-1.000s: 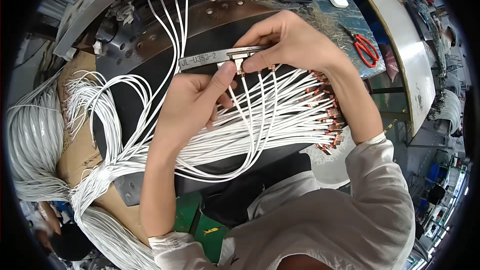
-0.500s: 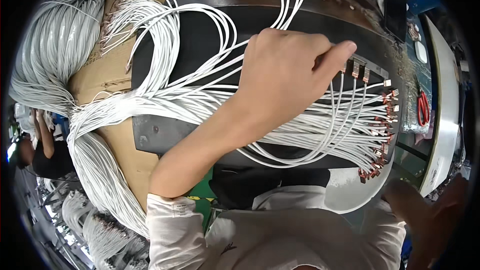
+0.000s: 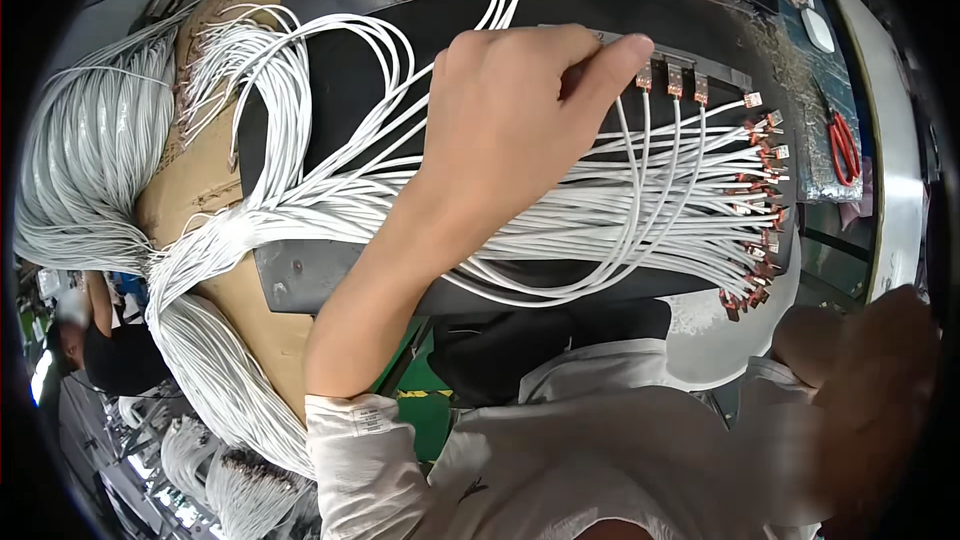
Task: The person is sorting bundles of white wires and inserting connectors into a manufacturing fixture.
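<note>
My left hand [image 3: 525,105] reaches over a narrow metal strip [image 3: 733,73] on the black work surface. Its fingers curl under and are hidden behind the back of the hand; the thumb points right along the strip. Beside the thumb, several metal plugs [image 3: 675,82] stand in a row against the strip, with white cables looping down from them. Under my wrist runs a thick bundle of white cables [image 3: 600,225], whose red-and-silver plug ends [image 3: 765,210] fan out at the right. My right hand [image 3: 890,340] is smeared by motion at the right rim, away from the cables.
A large coil of white cable [image 3: 100,140] lies on cardboard [image 3: 200,185] at the left. Red-handled pliers or scissors [image 3: 843,148] rest on the right, near a white mouse-shaped object [image 3: 817,30]. Another person [image 3: 115,340] is at the far left.
The view has shifted, so the bench sits further left and higher. My left hand stays at the strip, its thumb slightly more clear of the plugs. My right arm has moved at the rim, blurred.
</note>
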A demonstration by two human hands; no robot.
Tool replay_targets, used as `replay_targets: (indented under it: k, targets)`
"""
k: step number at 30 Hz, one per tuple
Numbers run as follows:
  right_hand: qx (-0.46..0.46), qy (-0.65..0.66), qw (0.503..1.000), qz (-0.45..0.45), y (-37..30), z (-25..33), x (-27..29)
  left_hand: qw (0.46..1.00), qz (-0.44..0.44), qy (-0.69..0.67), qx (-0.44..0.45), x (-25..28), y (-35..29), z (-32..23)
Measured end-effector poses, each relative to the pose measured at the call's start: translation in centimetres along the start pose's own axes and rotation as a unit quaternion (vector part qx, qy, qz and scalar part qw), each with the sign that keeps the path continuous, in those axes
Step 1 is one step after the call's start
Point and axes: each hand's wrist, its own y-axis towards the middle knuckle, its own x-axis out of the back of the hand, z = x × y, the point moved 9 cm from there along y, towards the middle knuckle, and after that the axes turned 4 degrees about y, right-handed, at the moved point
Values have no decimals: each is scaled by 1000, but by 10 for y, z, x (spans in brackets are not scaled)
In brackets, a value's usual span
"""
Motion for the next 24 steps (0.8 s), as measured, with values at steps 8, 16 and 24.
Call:
replay_targets:
  k: [8,16,24]
  targets:
    - [-108,-357,928,18,-117,-20,95,973,-101,156,-133,31,15,-12]
    - [-53,-528,814,-235,25,-129,256,897,-73,412,-143,-4,89,12]
    - [69,-665,720,-186,70,-146,255,971,-72,213,-83,20,91,34]
